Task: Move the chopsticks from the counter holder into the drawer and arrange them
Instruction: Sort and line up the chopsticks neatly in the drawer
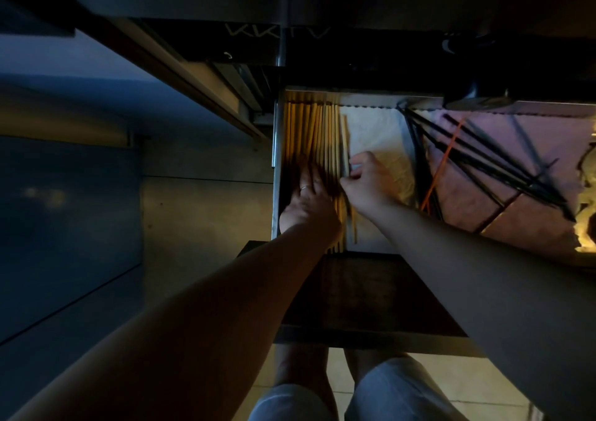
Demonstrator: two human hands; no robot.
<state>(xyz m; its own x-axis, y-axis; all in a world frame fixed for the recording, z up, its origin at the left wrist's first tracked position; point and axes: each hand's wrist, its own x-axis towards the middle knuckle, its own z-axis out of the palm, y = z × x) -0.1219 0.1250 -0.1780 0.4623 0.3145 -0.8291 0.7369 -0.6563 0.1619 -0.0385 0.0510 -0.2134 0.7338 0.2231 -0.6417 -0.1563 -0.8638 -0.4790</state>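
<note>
I see open room in the drawer only over the white cloth at centre frame. Wooden chopsticks pack the strip along its left wall, and black chopsticks fan crosswise over the right side, blocking a low pass there.

In the drawer, chopsticks lie left of a cloth

Both forearms were bare from the frame's edge to the left hand and right hand. A thin, pale ring circled one left finger. Below, pale, light cloth covered both knees.
</note>
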